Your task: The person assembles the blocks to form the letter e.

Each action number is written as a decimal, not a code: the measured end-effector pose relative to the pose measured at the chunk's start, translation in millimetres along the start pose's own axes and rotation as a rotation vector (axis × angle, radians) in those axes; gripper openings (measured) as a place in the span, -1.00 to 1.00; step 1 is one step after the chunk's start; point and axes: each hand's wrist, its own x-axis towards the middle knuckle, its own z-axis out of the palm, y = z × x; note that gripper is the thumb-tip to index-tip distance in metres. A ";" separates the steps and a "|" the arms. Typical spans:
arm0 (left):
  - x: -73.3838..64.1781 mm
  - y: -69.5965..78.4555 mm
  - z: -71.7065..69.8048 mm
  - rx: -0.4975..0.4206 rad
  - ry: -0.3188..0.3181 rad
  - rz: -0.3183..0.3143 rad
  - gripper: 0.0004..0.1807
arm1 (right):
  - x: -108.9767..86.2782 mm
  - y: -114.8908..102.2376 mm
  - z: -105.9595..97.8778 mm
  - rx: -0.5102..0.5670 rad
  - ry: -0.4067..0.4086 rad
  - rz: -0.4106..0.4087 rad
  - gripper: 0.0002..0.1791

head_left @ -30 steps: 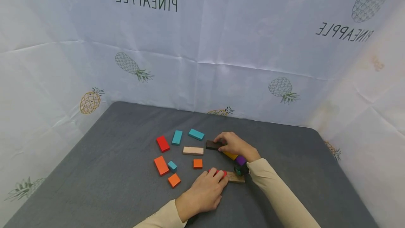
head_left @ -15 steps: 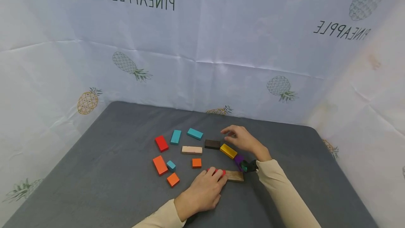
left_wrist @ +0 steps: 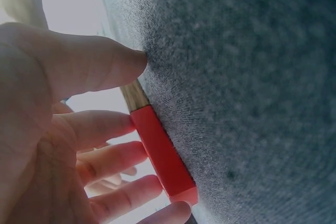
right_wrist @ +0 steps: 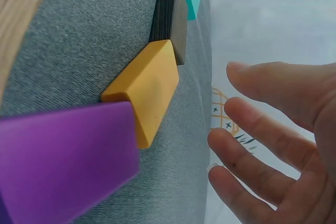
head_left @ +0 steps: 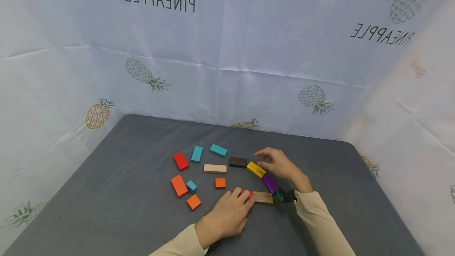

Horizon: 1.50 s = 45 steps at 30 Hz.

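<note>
Your left hand just touches the red rectangular block, thumb off, probably to steady it against the brown wooden block; right hand hangs empty, loosely spread, by the yellow rectangular block.

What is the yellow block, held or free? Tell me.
Free: the yellow block lies on the table, apart from the right hand in the right wrist view.

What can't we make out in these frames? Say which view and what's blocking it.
Head: most of the red block under the left hand, covered by its fingers.
Head: the black-and-green thing at the right wrist, too small to identify.
Left wrist: most of the brown wooden block, behind the thumb.
Right wrist: the purple block, cut off by the left and bottom edges.
</note>
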 end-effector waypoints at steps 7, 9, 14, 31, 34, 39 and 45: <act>0.0 -1.7 0.6 -0.017 -0.010 0.007 -0.42 | -7.5 0.5 5.6 0.031 0.010 0.008 -0.66; 0.0 -2.2 0.8 -0.023 -0.012 0.009 -0.43 | -9.6 0.8 7.1 0.025 0.012 0.008 -0.65; -0.3 -2.2 1.0 -0.022 0.006 0.011 -0.44 | -18.0 1.0 10.0 0.022 0.032 0.029 -0.65; 0.4 -1.6 0.7 -0.014 -0.016 0.005 -0.43 | -56.6 1.9 23.1 0.027 0.056 0.082 -0.46; 1.1 -3.2 1.0 -0.023 -0.011 0.014 -0.43 | -62.5 3.2 25.5 0.041 0.035 0.085 -0.41; 0.9 -8.9 0.7 -0.090 -0.012 0.021 -0.47 | -68.1 4.6 28.5 0.066 0.010 0.096 -0.37; 0.7 -14.2 -5.2 -0.146 -0.022 0.034 -0.51 | -69.7 6.2 30.9 0.083 0.014 0.111 -0.36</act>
